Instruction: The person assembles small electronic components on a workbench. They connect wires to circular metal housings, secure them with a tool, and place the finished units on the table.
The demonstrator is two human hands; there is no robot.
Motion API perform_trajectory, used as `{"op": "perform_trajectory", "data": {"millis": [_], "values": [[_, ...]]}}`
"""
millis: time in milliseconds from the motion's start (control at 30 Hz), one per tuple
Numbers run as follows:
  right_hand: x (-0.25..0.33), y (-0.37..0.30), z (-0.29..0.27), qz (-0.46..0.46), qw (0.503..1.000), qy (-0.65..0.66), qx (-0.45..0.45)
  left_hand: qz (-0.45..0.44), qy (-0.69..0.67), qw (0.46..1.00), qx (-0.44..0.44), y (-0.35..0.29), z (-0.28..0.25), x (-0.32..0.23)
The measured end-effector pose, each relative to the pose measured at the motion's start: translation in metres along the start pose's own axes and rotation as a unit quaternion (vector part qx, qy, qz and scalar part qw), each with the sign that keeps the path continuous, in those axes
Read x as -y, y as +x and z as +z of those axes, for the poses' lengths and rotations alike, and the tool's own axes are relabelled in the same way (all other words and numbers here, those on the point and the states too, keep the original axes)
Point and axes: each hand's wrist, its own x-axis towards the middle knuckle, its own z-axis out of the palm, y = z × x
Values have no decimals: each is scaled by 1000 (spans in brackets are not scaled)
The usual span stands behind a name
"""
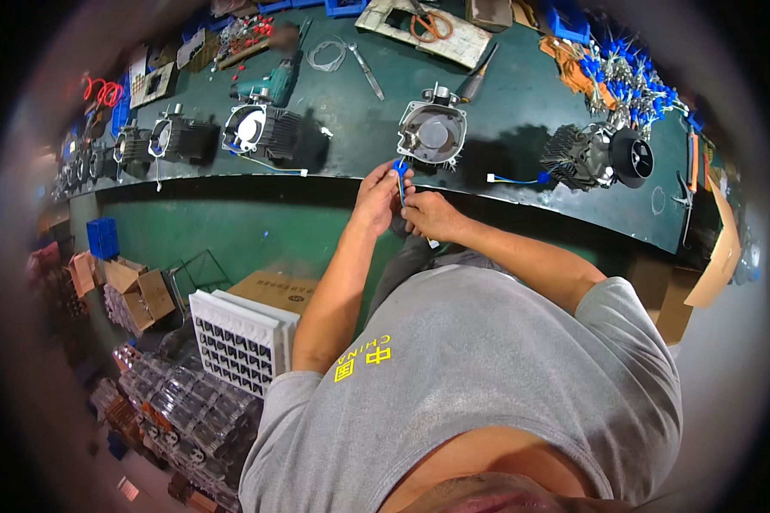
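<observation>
My left hand (376,198) is closed on a blue grommet (400,168) with thin blue and yellow wires, just off the bench's front edge. Lower on the same wires, my right hand (433,215) pinches them; a white connector end shows below its fingers. Right beyond my hands, a finned metal housing (433,130) stands on the green bench (351,128), its round opening facing me. The wires run up toward the housing's lower left edge; whether they are attached there is hidden by my fingers.
Similar housings (262,131) line the bench to the left. A housing with a black round fan part (631,159) sits at the right, its wire lead lying out. Farther back are a power drill (269,84), scissors (431,27), a screwdriver (479,75) and a heap of blue-tipped parts (629,81).
</observation>
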Motion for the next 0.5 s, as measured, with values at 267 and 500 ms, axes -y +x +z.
{"op": "perform_trajectory", "data": {"millis": [267,500], "values": [[-17,9,-10,-11,999,33,37,29,11,999,-33,-7,5,6],[-31,16,-18,-38,998,34,31,69,16,994,-82,-9,15,13]]}}
